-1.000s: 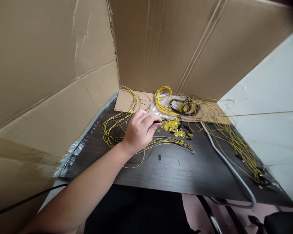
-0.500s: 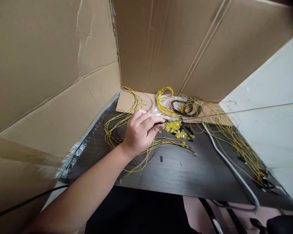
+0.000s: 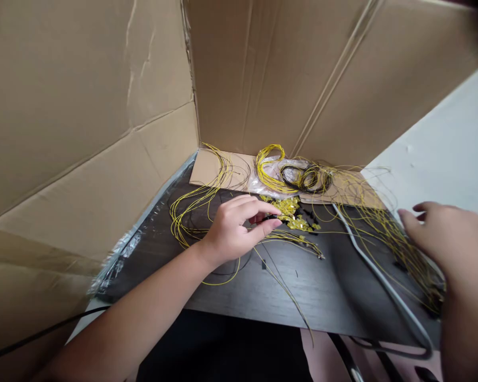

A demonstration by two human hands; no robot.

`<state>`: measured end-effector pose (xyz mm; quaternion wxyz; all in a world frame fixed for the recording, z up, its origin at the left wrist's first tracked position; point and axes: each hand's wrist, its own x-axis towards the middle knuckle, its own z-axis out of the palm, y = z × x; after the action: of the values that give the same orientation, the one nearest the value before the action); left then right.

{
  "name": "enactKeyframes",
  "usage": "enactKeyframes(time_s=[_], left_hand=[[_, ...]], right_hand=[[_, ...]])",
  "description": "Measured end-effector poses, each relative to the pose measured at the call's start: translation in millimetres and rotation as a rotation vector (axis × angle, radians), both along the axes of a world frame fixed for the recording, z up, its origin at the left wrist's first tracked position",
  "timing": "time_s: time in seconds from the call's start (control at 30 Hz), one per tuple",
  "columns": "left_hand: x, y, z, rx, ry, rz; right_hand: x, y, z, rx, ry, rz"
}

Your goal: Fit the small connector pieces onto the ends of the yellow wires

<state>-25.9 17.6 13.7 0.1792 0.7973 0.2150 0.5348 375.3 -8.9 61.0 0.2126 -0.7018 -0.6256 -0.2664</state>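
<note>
My left hand point(image 3: 239, 225) is closed in a pinch above the middle of the table. Between its thumb and fingers is the dark end of a thin cable point(image 3: 270, 217); how that end is shaped is hard to make out. A loose strand point(image 3: 289, 293) hangs from below this hand toward the table's front edge. At the right, my right hand point(image 3: 450, 244) is raised over a bundle of yellow cables point(image 3: 398, 239), a little blurred, thumb and fingers apart and nothing visible between them. Behind my left hand lies a pile of small yellow and black pieces point(image 3: 289, 207).
Cardboard walls point(image 3: 287, 74) close in the back and left. Coiled yellow cables point(image 3: 269, 167) and a black coil point(image 3: 306, 178) rest on plastic at the back. More yellow cables point(image 3: 179, 212) loop at the left. A thick grey cable point(image 3: 376, 273) crosses the dark table point(image 3: 239, 297).
The thin cable that stretched taut from my left hand toward the right edge now hangs slack. My left hand has dropped slightly. My right hand has come into view at the right.
</note>
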Motion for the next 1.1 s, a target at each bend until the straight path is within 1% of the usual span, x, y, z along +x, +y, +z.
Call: enactKeyframes(time_s=[0.03, 0.07, 0.1, 0.13, 0.17, 0.2, 0.23, 0.3, 0.37, 0.47, 0.57, 0.63, 0.77, 0.83, 0.9, 0.97, 1.1], left_hand=[[0.6, 0.1, -0.6, 0.001, 0.0, -0.004], [1.2, 0.2, -1.3, 0.002, 0.0, -0.006], [1.7, 0.2, -1.7, 0.002, 0.001, -0.01], [2.1, 0.0, -2.1, 0.001, 0.003, -0.014], [2.5, -0.4, -2.2, -0.004, 0.004, -0.018], [2.8, -1.0, -2.1, -0.012, 0.004, -0.022], [3.0, -1.7, -1.7, -0.023, 0.001, -0.028], [3.4, -3.3, -0.5, -0.053, -0.009, -0.046], [3.9, -4.5, 1.0, -0.089, -0.024, -0.073], [4.7, -5.1, 3.0, -0.162, -0.019, -0.092], [5.5, -4.9, 4.0, -0.223, 0.015, -0.075], [5.9, -5.0, 4.3, -0.253, 0.038, -0.066], [5.3, -4.8, 5.3, -0.368, 0.053, -0.075], [4.2, -3.6, 5.3, -0.455, 0.028, -0.118], [3.0, -1.7, 4.5, -0.526, -0.011, -0.165], [2.1, 0.3, 2.8, -0.569, -0.038, -0.187], [1.6, 2.3, 0.0, -0.636, -0.037, -0.251]], right_hand=[[-11.8, 0.4, -2.8, -0.055, -0.045, -0.068], [-29.3, -3.1, -4.4, -0.06, -0.064, -0.056], [-51.1, -9.3, -4.9, -0.023, -0.049, 0.022], [-75.7, -16.7, -4.6, -0.028, 0.001, 0.18], [-100.9, -24.1, -3.8, -0.071, 0.079, 0.371], [-125.1, -30.3, -2.9, -0.156, 0.167, 0.53], [-146.7, -34.5, -2.1, -0.25, 0.255, 0.631], [-178.1, -35.8, -2.2, -0.302, 0.341, 0.789], [-193.1, -29.7, -4.0, -0.328, 0.371, 0.867], [-195.5, -18.1, -5.9, -0.359, 0.419, 0.881], [-193.6, -14.1, -4.1, -0.432, 0.459, 0.864], [-195.4, -15.3, -2.7, -0.408, 0.44, 0.841], [-202.4, -18.0, -2.3, -0.25, 0.308, 0.828], [-204.2, -17.9, -1.9, -0.196, 0.238, 0.845], [-204.0, -17.0, -0.1, -0.117, 0.174, 0.832], [-201.9, -15.8, 3.1, 0.002, 0.107, 0.776], [-192.7, -13.0, 13.6, 0.288, -0.018, 0.603]])
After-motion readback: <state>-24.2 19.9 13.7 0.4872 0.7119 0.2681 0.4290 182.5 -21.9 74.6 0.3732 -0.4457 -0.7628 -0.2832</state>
